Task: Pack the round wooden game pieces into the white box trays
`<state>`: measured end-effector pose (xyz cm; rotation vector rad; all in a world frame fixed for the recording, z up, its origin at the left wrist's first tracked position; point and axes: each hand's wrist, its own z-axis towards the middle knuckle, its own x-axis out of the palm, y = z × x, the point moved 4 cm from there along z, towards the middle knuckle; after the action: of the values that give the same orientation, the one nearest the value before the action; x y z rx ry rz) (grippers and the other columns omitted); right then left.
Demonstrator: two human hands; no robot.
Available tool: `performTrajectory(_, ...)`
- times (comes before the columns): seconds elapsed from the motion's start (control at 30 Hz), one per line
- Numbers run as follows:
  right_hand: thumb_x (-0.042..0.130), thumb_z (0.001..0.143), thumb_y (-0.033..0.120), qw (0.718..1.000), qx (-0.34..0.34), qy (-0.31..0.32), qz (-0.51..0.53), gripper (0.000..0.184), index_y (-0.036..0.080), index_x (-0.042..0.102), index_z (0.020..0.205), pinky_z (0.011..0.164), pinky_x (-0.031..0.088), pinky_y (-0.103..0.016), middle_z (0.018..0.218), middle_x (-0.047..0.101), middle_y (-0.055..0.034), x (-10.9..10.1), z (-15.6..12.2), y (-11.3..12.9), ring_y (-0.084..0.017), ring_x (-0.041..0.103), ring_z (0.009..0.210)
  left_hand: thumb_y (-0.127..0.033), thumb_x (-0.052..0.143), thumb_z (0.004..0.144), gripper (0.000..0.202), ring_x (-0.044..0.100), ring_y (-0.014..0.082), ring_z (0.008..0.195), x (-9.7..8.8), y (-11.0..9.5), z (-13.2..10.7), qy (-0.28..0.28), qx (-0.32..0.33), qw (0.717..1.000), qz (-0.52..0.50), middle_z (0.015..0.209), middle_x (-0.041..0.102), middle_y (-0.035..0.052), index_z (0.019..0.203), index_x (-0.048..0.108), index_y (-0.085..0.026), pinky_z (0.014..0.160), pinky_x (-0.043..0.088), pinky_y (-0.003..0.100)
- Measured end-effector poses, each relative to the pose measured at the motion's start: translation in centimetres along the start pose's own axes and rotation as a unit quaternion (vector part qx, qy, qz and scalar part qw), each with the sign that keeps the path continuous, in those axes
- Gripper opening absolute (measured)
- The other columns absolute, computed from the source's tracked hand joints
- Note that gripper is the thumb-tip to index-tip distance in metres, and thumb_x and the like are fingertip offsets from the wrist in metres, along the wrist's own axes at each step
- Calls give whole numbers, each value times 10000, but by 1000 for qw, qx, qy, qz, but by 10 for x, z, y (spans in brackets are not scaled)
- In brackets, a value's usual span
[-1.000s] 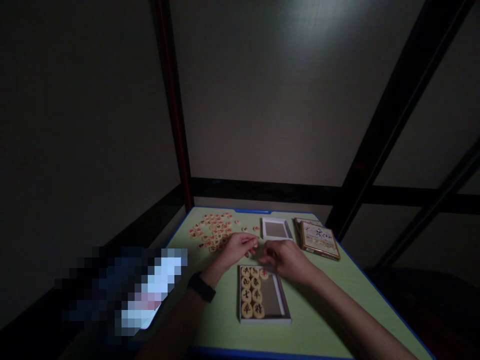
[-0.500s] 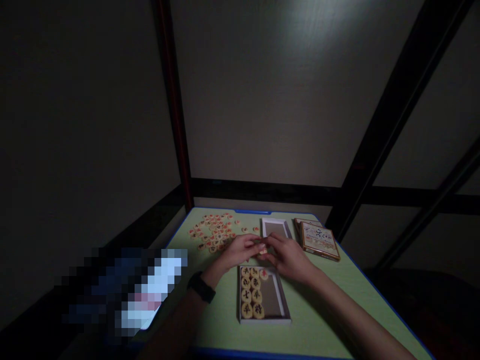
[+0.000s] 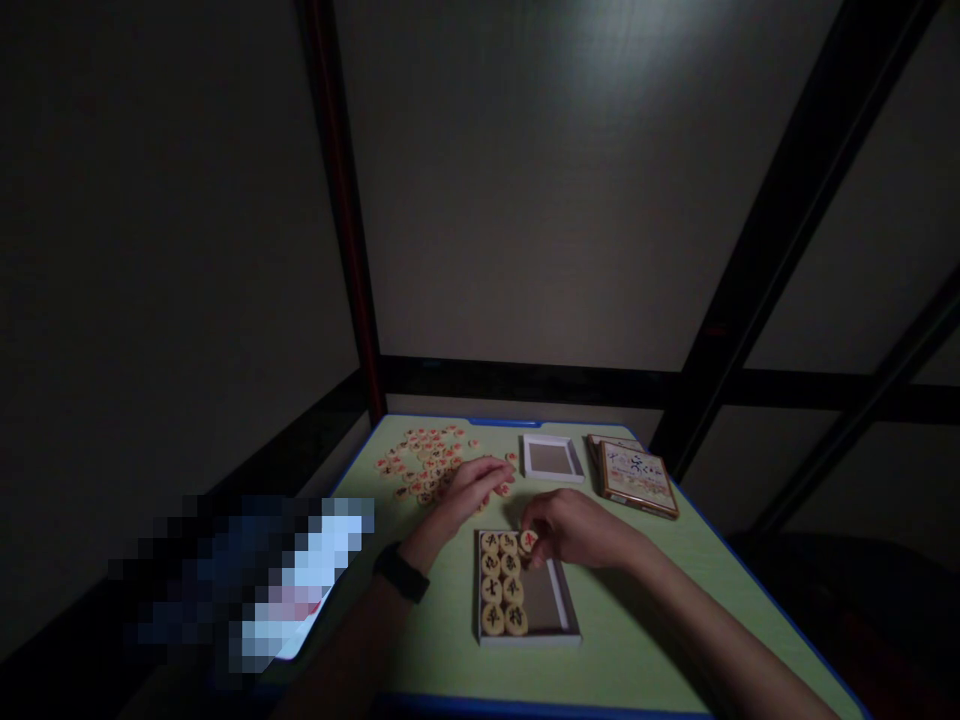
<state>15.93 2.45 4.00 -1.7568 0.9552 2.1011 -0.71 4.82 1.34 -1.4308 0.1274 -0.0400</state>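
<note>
A shallow open box in front of me holds round xiangqi pieces in two columns with black characters. At the top of a third column is a xiangqi piece with a red character. My right hand reaches over the box's upper right, its thumb and forefinger closed around that red piece. My left hand lies low over the table, fingers stretched out, beside loose xiangqi pieces. Its palm is hidden. A dark band is on my left wrist.
Many loose pieces are spread at the far left of the green table. An empty white tray stands at the back. Right of it lie stacked patterned boxes. A blurred bright screen is at left.
My hands have parted. The right has come down and toward me to the box with a piece. The left has moved slightly left, back to the loose pieces.
</note>
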Motion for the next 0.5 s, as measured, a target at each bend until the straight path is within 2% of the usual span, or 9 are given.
performTrajectory(0.1, 861, 703, 251, 1000, 16, 1, -5, 226, 209, 752, 897, 582, 333, -233, 769, 737, -2, 2, 0, 0, -171, 642, 702, -480, 699, 723, 357, 494, 112, 577, -1, 0, 0, -3, -4, 1000, 7, 715, 658, 13, 869, 730, -156, 511, 320, 230)
performTrajectory(0.37, 829, 712, 201, 999, 36, 11, 2, 262, 210, 727, 953, 572, 334, -229, 740, 723, 9, 3, -1, 1, -169, 649, 681, -472, 693, 725, 323, 556, 153, 693, -1, -5, -1, -19, 12, 1000, 8, 749, 672, 30, 805, 716, -159, 591, 372, 244)
performTrajectory(0.5, 837, 716, 241, 999, 43, 11, -4, 253, 212, 723, 941, 561, 309, -234, 748, 722, 7, 5, 0, -1, -175, 647, 698, -469, 679, 708, 314, 542, 146, 682, -4, -6, -1, -48, 19, 999, 6, 727, 660, 22, 761, 701, -160, 591, 371, 242)
